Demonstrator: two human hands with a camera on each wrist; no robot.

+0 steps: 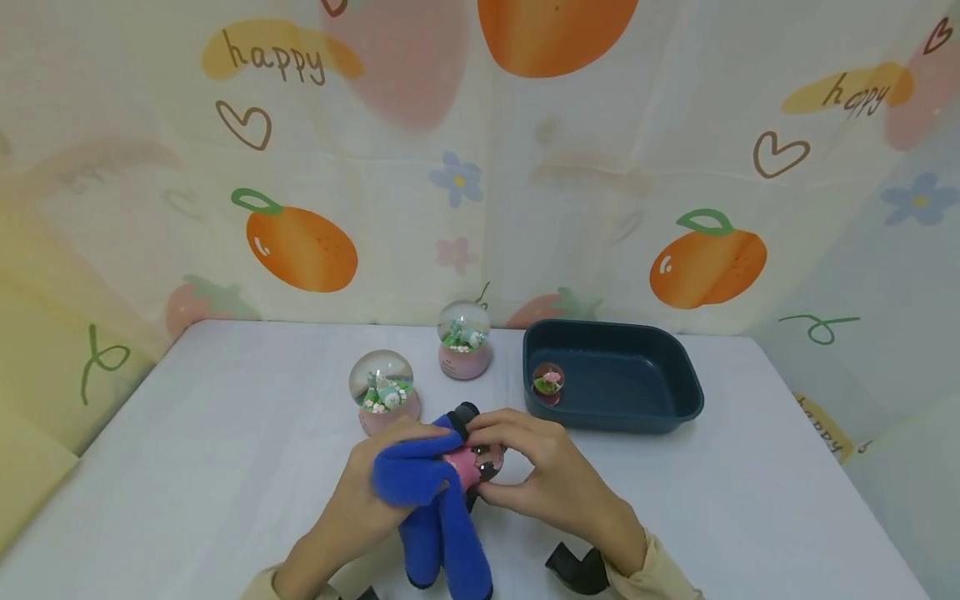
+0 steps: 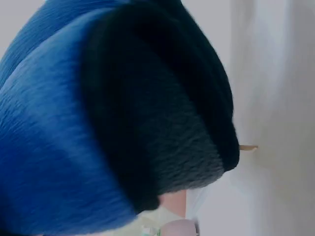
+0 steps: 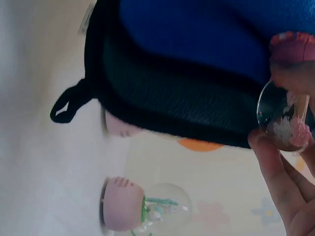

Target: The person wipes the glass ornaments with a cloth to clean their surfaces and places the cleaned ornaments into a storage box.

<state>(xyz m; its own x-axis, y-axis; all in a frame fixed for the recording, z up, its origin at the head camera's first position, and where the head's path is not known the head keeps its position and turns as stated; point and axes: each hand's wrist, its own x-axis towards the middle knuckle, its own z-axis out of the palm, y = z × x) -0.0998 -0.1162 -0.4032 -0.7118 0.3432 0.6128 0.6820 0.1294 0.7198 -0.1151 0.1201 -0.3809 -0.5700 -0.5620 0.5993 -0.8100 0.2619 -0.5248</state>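
Note:
My left hand (image 1: 367,487) grips a plush blue cloth (image 1: 411,479) with dark trim, which is bunched up and hangs down in front. A small snow globe (image 1: 490,461) with a pink base is held against the cloth, its glass turned to the right. Fingers and thumb of my right hand (image 1: 551,468) pinch the globe's glass. White and pink shapes show inside the globe (image 3: 290,125) in the right wrist view. A hanging loop (image 3: 74,101) sticks out from the cloth's dark edge. In the left wrist view the cloth (image 2: 59,132) hides the left fingers.
Two larger snow globes with pink bases stand behind the hands, one nearer (image 1: 384,392) and one farther back (image 1: 464,342). At the back right is a dark blue tray (image 1: 622,417) with a small globe (image 1: 548,382) inside. A black curved piece (image 1: 577,568) shows near the right wrist.

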